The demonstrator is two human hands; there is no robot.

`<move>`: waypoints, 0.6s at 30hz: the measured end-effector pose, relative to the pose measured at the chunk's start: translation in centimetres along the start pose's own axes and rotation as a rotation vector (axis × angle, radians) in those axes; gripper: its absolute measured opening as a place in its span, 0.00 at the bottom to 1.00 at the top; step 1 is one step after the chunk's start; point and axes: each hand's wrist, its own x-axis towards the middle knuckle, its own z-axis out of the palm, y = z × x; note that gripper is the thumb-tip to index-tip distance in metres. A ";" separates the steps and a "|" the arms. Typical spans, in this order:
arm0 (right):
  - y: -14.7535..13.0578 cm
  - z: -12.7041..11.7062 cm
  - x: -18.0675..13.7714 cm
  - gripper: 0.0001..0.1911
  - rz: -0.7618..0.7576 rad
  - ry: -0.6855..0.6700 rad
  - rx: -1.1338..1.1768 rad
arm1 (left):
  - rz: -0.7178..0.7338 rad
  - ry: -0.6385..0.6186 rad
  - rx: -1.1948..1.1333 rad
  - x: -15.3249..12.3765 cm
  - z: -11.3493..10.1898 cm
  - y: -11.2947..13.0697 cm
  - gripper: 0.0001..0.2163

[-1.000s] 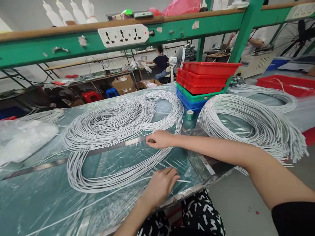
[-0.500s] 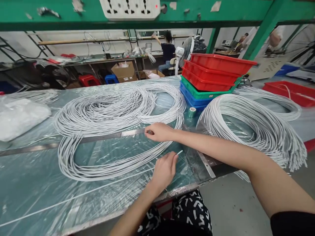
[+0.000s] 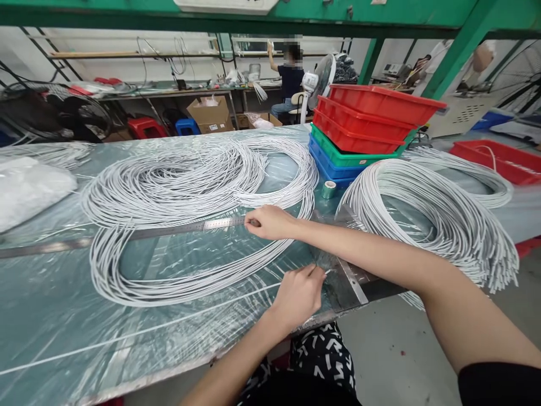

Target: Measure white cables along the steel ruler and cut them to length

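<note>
My left hand [image 3: 298, 296] is closed near the table's front edge, pinching a thin white cable [image 3: 147, 329]. A short tip of the cable sticks out past the fingers on the right, and the rest runs off to the lower left. My right hand [image 3: 270, 221] is closed in a fist at the right end of a long steel ruler [image 3: 220, 223] lying on the table. A small dark spot shows in the fist, but what it grips is hidden. Coiled white cables [image 3: 169, 192] lie behind and over the ruler, with a looser loop [image 3: 186, 287] in front of it.
On the right, a large cable coil [image 3: 380, 197] hangs partly over the table edge. Behind it are stacked red trays [image 3: 376, 107] and a green tape roll [image 3: 328, 189]. A plastic bag [image 3: 34, 189] lies at left. Another person [image 3: 291, 79] sits at the far bench.
My left hand has moved right and slightly toward the front edge, drawing the white cable along. My right hand stays by the ruler's end. The view has tilted down slightly.
</note>
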 end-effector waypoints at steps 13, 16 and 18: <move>-0.2 -0.1 -0.2 0.09 -0.044 -0.115 0.011 | -0.016 -0.044 0.051 0.7 0.2 -0.1 0.08; -0.4 0.0 -0.3 0.09 -0.065 -0.129 0.016 | -0.010 -0.021 0.059 0.6 0.3 -0.1 0.08; -0.5 0.0 -0.3 0.09 -0.070 -0.139 0.010 | -0.011 -0.009 0.052 0.6 0.4 -0.1 0.08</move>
